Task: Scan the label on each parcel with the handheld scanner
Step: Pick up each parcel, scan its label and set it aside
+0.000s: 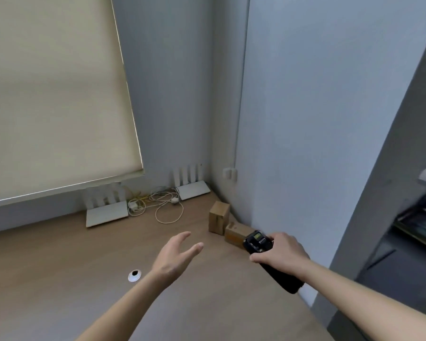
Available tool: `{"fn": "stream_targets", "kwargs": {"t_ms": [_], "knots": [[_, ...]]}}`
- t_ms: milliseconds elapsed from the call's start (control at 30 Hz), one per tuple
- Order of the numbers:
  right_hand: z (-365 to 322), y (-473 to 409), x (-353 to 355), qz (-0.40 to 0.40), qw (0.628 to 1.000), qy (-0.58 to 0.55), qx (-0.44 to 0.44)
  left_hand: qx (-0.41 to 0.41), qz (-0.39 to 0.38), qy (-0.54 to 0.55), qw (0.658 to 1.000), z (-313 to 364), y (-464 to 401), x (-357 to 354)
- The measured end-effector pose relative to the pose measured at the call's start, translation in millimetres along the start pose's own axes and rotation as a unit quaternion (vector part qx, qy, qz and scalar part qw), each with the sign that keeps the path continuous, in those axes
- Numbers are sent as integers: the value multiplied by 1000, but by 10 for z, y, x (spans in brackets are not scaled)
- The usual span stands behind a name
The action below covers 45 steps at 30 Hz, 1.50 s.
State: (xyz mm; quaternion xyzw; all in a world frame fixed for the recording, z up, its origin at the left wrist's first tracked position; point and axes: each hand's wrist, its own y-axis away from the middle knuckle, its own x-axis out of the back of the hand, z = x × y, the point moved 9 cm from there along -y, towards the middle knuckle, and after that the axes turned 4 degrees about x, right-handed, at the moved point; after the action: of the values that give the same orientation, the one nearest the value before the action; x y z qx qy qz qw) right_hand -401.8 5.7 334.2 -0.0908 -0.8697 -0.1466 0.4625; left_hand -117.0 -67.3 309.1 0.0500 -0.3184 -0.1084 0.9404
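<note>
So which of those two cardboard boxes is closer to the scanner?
The lower parcel, lying flat by the wall, right next to the scanner held in the right hand. The taller parcel stands upright farther back, toward the corner.

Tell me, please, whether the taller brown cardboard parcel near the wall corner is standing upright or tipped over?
Upright: the taller brown cardboard parcel stands on end on the wooden desk, its top face level.

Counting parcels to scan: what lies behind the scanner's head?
A low cardboard box lies behind the scanner, partly covered by it; a taller box stands beyond. No label shows on either.
</note>
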Motion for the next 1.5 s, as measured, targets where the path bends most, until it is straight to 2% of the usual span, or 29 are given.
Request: {"fn": "stream_targets", "kwargs": {"t_ms": [300, 633, 833, 1100, 1233, 1500], "knots": [[388, -1295, -32, 6, 998, -16, -65, -26, -45, -40, 998, 120, -1762, -666], [1006, -2265, -329, 9, 988, -41, -150, -29, -93, -49, 994, -12, -2852, -1493], [1479, -2795, -639, 10, 981, -72, -178, -15, -88, -64, 994, -221, -3301, -1949], [1934, -3304, -1167, 1, 975, -95, -202, 47, -108, -66, 991, -622, -3666, -2565], [2046, -3481, -1415, -17, 975, -111, -194, 66, -111, -55, 990, -732, -3825, -2793], [2106, -3631, -1609, -5, 976, -128, -178, 119, -100, 12, 988, -885, -3975, -2979]]}}
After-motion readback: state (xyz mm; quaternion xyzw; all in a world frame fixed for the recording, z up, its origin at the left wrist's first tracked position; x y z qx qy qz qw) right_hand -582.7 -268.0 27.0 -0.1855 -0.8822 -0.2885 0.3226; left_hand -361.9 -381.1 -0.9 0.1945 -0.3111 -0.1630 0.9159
